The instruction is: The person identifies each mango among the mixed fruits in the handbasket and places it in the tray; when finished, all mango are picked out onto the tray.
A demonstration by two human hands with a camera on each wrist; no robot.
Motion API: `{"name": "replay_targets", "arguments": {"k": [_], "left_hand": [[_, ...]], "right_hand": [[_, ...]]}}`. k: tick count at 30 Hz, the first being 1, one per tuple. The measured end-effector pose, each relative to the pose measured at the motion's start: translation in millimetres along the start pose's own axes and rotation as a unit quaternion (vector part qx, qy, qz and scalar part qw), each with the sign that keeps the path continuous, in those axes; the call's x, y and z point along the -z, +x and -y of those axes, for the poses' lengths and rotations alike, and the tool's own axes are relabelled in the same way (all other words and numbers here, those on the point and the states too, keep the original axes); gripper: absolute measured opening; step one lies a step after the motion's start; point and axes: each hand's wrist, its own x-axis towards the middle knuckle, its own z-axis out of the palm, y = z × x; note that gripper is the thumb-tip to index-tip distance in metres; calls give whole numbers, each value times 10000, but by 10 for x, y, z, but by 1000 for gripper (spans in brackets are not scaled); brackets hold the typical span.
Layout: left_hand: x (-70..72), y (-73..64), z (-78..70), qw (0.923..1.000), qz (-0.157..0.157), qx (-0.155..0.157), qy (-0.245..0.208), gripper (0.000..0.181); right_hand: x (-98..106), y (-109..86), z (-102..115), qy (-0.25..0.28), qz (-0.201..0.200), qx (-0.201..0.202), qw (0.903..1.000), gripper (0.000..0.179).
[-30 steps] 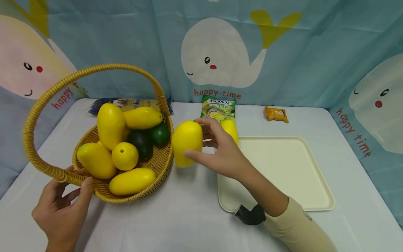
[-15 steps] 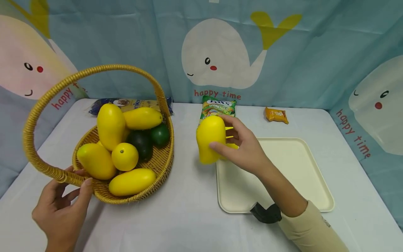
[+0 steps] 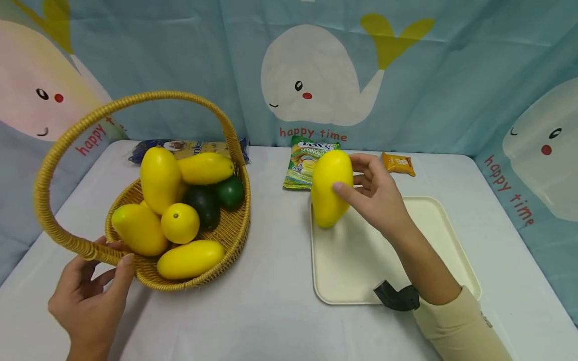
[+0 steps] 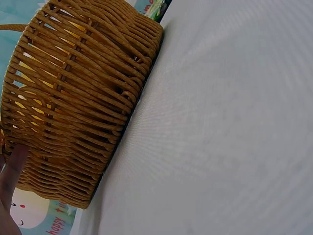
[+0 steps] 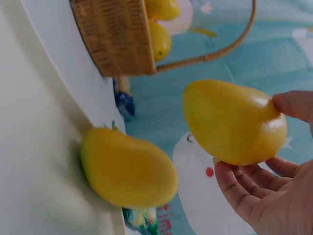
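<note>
My right hand (image 3: pixel 379 200) holds a yellow mango (image 3: pixel 331 185) between thumb and fingers, over the left back part of a cream tray (image 3: pixel 356 271). In the right wrist view a second mango (image 5: pixel 129 169) lies on the tray, below the held one; from the head it is hidden behind the held mango. My left hand (image 3: pixel 92 296) grips the rim of a wicker basket (image 3: pixel 241 238) where the arched handle joins it. Inside are several yellow mangoes (image 3: pixel 160 180), a lemon (image 3: pixel 180 223), a dark avocado (image 3: pixel 201 205) and a smaller green fruit (image 3: pixel 229 192).
Behind the tray lies a green candy bag (image 3: pixel 298 168), partly covered by the held mango. A small orange packet (image 3: pixel 398 164) is at the back right. A blue and tan packet (image 3: pixel 203 147) lies behind the basket. A whale-print curtain (image 3: pixel 451 100) borders the white table.
My right hand has carried the mango rightward from beside the basket to over the tray, in front of the candy bag. The left hand and basket stay put.
</note>
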Motion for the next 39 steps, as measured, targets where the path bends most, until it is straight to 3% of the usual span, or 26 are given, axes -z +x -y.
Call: {"name": "replay_targets", "arguments": {"k": [5,11,21,33,39], "left_hand": [[-16,-10,-51,9999,-27,68,137,43],[-3,-6,5,10000,-5,13,71,44],[-50,2,-96,10000,-31,1,-49,42],[-43,5,-59,10000,7,44,14,43],[-41,1,-64,10000,-3,70,-10,43]], "right_hand": [[129,40,-3,-129,-192,-350,9991,55],[254,83,-54,-242,-398,-696,9965,57],[404,164,-183,-691,-430,-1320,9879,66],[517,258,-405,-1251,298,-2207,9668,71],[507,280,-482,-1339,694,-2397,9591,69]]}}
